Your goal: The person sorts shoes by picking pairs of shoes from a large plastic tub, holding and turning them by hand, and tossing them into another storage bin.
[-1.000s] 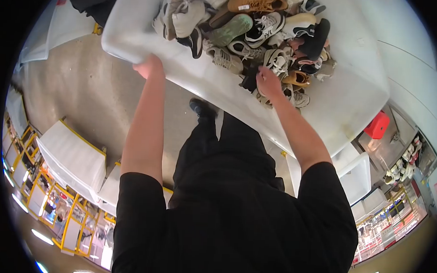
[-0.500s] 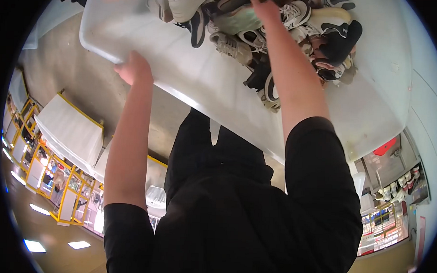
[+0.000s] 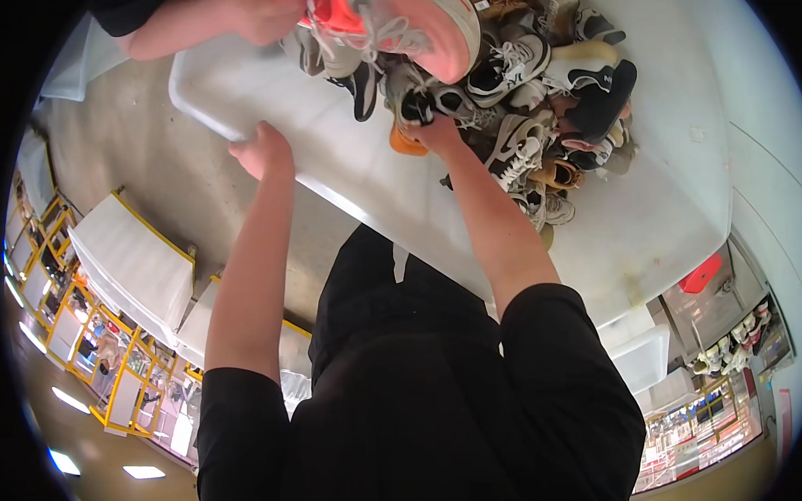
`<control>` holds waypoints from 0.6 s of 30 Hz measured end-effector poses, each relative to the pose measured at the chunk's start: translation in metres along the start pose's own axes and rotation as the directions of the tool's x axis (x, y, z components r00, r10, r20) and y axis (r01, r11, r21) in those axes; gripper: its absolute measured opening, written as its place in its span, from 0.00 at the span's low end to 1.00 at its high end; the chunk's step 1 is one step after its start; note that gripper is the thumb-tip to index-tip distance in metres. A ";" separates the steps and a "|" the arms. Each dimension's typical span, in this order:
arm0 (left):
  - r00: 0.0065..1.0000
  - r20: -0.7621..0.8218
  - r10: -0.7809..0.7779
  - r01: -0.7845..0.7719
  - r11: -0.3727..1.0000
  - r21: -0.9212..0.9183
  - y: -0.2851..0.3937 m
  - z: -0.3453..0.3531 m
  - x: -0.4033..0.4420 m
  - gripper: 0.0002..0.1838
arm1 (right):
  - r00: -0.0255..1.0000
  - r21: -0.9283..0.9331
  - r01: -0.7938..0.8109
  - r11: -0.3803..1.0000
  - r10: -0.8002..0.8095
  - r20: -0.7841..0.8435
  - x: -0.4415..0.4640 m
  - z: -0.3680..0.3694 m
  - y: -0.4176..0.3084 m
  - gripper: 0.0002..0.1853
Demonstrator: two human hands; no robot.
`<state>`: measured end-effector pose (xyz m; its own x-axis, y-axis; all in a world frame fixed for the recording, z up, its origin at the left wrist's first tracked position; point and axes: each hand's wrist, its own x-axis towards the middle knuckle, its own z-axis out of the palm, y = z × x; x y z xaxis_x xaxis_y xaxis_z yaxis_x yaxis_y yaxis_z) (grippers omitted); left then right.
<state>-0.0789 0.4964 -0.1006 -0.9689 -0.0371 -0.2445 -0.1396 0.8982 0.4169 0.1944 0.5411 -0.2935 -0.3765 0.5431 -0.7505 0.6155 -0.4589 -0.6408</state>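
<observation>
A big white plastic bin (image 3: 333, 182) holds a heap of mixed shoes. My left hand (image 3: 265, 150) is closed over its near rim, toward the left corner. In the heap, my right hand (image 3: 436, 135) has its fingers wrapped round a shoe (image 3: 406, 143) with an orange-tan part showing; the rest of that shoe is partly hidden by the hand and other shoes. Just beyond it lies a grey and black sneaker (image 3: 417, 103). White-laced sneakers (image 3: 518, 147) and a black slip-on shoe (image 3: 605, 103) lie to the right.
Another person's hand (image 3: 259, 16) holds a pink sneaker (image 3: 431, 35) over the far left of the heap. White carts with yellow frames (image 3: 136, 259) stand on the left. At the right are a smaller white bin (image 3: 640, 356) and a red object (image 3: 700, 274).
My right hand has come nearer and to the left, from the heap's far side to a shoe with an orange-tan part. The other person's hand has brought in a pink sneaker. My left hand stays on the rim.
</observation>
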 end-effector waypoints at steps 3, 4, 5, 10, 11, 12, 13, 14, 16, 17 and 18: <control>1.000 0.014 -0.005 0.006 1.000 -0.016 -0.001 0.000 0.002 0.40 | 0.994 0.003 -0.100 0.995 0.100 -0.041 -0.053 -0.017 -0.033 0.30; 1.000 0.009 -0.008 0.008 1.000 -0.025 0.000 -0.003 0.001 0.40 | 0.997 -0.099 -0.070 0.993 0.067 -0.032 -0.053 -0.015 -0.006 0.35; 1.000 0.025 -0.007 0.009 0.999 -0.044 0.002 -0.005 -0.001 0.40 | 0.999 -0.201 -0.039 0.979 0.036 -0.020 -0.053 -0.013 0.020 0.40; 0.999 0.041 0.008 -0.005 0.996 -0.092 0.002 -0.008 0.002 0.39 | 0.772 -0.126 0.257 0.958 -0.282 -0.569 -0.121 -0.061 -0.075 0.23; 0.999 0.040 0.000 0.004 0.996 -0.089 0.004 -0.010 0.000 0.39 | 0.709 -0.211 0.366 0.907 -0.418 -0.568 -0.133 -0.073 -0.115 0.22; 0.999 0.033 -0.010 0.013 0.995 -0.099 0.004 -0.011 0.001 0.39 | 0.630 -0.292 0.465 0.836 -0.544 -0.555 -0.143 -0.084 -0.159 0.20; 0.999 0.040 -0.012 0.017 0.994 -0.106 0.002 -0.011 0.002 0.40 | 0.570 -0.322 0.577 0.751 -0.652 -0.500 -0.144 -0.086 -0.192 0.21; 0.999 0.047 -0.013 0.018 0.993 -0.114 0.001 -0.010 0.003 0.40 | 0.494 -0.342 0.678 0.650 -0.748 -0.443 -0.140 -0.083 -0.221 0.22; 0.999 0.038 -0.006 0.011 0.990 -0.141 0.001 -0.012 0.002 0.40 | 0.386 -0.492 0.750 0.442 -0.897 -0.216 -0.129 -0.062 -0.276 0.25; 0.999 0.049 0.001 0.005 0.991 -0.133 0.002 -0.016 0.001 0.40 | 0.380 -0.496 0.754 0.432 -0.901 -0.207 -0.124 -0.049 -0.292 0.25; 0.998 0.061 0.008 0.000 0.992 -0.128 0.004 -0.019 0.000 0.40 | 0.396 -0.706 0.624 0.334 -0.914 -0.083 -0.118 -0.038 -0.306 0.25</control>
<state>-0.0835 0.4916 -0.0829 -0.9556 -0.0034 -0.2945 -0.1648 0.8350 0.5250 0.0765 0.6442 -0.0031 -0.6546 0.6931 0.3020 0.4597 0.6820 -0.5689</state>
